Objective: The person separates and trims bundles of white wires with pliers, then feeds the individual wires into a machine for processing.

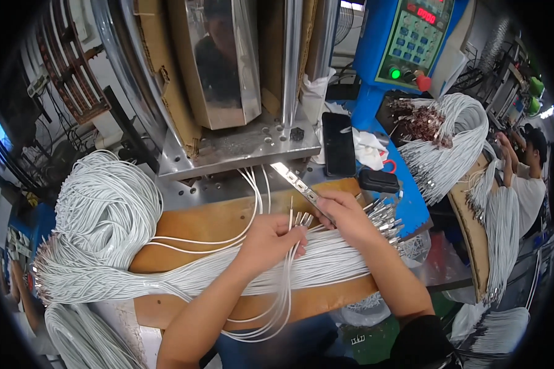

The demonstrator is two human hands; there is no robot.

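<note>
My left hand (266,243) is closed around several thin white cables (287,277), their silver metal connector ends (302,219) sticking up past the fingers. One bare tip stands higher than the rest. Pinched in my right hand (346,216) is a narrow shiny metal bar (292,178) with slots along it; its far end reaches toward the press base. Beneath both hands, a thick bundle of white cables (209,270) lies across a brown board (218,226), with metal ends (385,221) gathered at the right. Other white cables (252,184) run up to the press base.
A steel press base (240,149) with a polished block (218,67) above it stands ahead. Coiled cables (108,209) sit at the left. To the right are a phone (338,144), a black case (378,180), a blue control panel (412,43) and more cables (455,147). A co-worker (526,178) works far right.
</note>
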